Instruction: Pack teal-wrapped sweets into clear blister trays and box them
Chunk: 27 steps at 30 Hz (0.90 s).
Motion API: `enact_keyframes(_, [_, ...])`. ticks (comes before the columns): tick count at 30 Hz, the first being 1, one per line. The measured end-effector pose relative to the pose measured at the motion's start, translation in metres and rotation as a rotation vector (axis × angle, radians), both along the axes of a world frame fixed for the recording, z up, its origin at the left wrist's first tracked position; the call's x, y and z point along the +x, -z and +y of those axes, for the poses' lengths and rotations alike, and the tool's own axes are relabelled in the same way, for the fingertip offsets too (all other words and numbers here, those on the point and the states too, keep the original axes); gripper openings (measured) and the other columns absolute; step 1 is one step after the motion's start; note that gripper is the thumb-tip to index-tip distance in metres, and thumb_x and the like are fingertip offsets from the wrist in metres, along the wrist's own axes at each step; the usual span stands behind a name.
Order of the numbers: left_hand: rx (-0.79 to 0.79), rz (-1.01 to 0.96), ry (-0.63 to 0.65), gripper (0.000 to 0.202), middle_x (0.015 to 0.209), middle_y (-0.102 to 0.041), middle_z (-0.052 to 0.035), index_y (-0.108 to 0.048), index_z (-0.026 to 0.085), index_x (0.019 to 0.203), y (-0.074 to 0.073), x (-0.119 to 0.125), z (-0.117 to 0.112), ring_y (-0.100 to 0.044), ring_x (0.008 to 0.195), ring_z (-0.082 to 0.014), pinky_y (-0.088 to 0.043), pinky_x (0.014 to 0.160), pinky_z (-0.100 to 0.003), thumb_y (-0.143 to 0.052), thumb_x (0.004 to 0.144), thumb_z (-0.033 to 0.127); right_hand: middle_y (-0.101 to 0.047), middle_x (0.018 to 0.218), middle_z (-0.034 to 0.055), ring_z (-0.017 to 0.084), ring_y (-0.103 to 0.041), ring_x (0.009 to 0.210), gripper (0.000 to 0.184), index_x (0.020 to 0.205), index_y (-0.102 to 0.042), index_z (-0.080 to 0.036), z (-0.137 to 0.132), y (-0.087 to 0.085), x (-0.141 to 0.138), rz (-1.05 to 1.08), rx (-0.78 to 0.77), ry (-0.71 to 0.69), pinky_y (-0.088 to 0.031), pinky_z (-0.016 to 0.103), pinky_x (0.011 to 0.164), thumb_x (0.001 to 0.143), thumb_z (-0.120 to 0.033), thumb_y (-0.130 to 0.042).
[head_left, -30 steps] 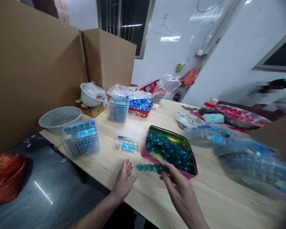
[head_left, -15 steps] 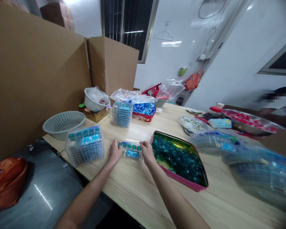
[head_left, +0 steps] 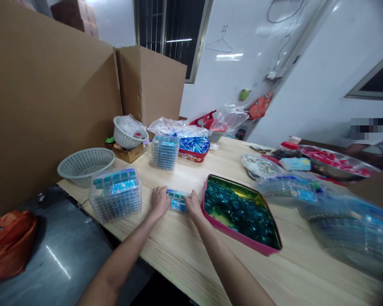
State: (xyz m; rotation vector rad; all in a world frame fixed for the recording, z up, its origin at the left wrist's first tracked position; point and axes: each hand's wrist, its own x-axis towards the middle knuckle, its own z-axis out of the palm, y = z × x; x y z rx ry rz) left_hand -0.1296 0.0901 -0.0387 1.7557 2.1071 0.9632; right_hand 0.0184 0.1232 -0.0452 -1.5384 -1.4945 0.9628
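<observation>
On the table in front of me lies a shallow clear plastic tray [head_left: 178,205] holding a row of green pieces and a blue printed packet. My left hand [head_left: 160,200] is closed over its left end. Its right end is gripped by my right hand [head_left: 193,203], whose fingers bend over the edge. Both palms hide parts of the tray's ends. Just right of my right hand stands a pink-rimmed box [head_left: 242,245] with many dark green glossy pieces inside. To the left is a stack of similar filled trays [head_left: 116,197].
Another tray stack [head_left: 164,153] stands behind, beside a red tub [head_left: 193,157] of blue pieces. A grey basket [head_left: 86,165] sits at the table's left corner. Clear plastic stacks [head_left: 347,229] lie at right. A person [head_left: 378,142] is at the far right.
My left hand has slid right and covers more of the tray's left end. My right hand has shifted slightly, and the hands are closer together. A blue strip now shows along the tray's far edge.
</observation>
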Motion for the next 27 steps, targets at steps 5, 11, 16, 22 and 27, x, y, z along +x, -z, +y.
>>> enact_keyframes(5, [0.090, -0.112, -0.060, 0.048, 0.120, -0.054, -0.0151, -0.046, 0.010, 0.127, -0.002, 0.009, -0.029, -0.048, 0.116, -0.0219, -0.038, 0.100, -0.034, -0.041, 0.080, 0.005, -0.036, 0.144, 0.0208, 0.029, -0.035, 0.132, 0.069, 0.136, -0.036, -0.002, -0.018, 0.000, 0.001, 0.073, -0.041, 0.017, -0.029, 0.040, 0.108, 0.074, -0.031, -0.045])
enact_keyframes(11, [0.367, -0.270, -0.064, 0.052, 0.138, -0.043, -0.0135, -0.041, 0.015, 0.135, -0.033, 0.021, -0.108, -0.038, 0.131, -0.0241, -0.034, 0.109, -0.041, -0.034, 0.085, 0.007, -0.044, 0.140, 0.0145, 0.029, -0.041, 0.129, 0.067, 0.133, -0.045, -0.016, -0.053, -0.019, 0.010, 0.347, 0.128, -0.111, -0.034, 0.047, 0.105, 0.073, -0.043, -0.059])
enact_keyframes(16, [0.546, 0.003, -0.072, 0.056, 0.146, -0.035, -0.0103, -0.028, 0.018, 0.143, -0.097, -0.003, -0.154, -0.032, 0.135, -0.0266, -0.031, 0.111, -0.044, -0.036, 0.089, 0.013, -0.046, 0.140, 0.0104, 0.025, -0.043, 0.128, 0.058, 0.133, -0.046, -0.023, -0.064, -0.093, -0.021, 0.459, 0.281, -0.330, -0.038, 0.043, 0.102, 0.080, -0.040, -0.061])
enact_keyframes(22, [0.674, 0.124, -0.415, 0.041, 0.127, -0.052, -0.0147, -0.048, 0.013, 0.128, -0.155, -0.094, -0.143, -0.046, 0.121, -0.0260, -0.036, 0.105, -0.045, -0.042, 0.089, 0.025, -0.056, 0.130, 0.0090, 0.025, -0.053, 0.117, 0.052, 0.124, -0.057, -0.019, -0.038, -0.163, -0.128, 0.451, 0.267, -0.563, -0.040, 0.042, 0.100, 0.072, -0.025, -0.062])
enact_keyframes(27, [0.414, 0.109, -0.543, 0.039, 0.111, -0.061, -0.0152, -0.057, 0.012, 0.118, -0.136, -0.141, -0.120, -0.053, 0.111, -0.0291, -0.039, 0.100, -0.047, -0.048, 0.085, 0.030, -0.060, 0.126, 0.0092, 0.027, -0.053, 0.117, 0.055, 0.121, -0.059, -0.015, -0.020, -0.153, -0.183, 0.231, 0.123, -0.548, -0.034, 0.041, 0.104, 0.066, -0.014, -0.060])
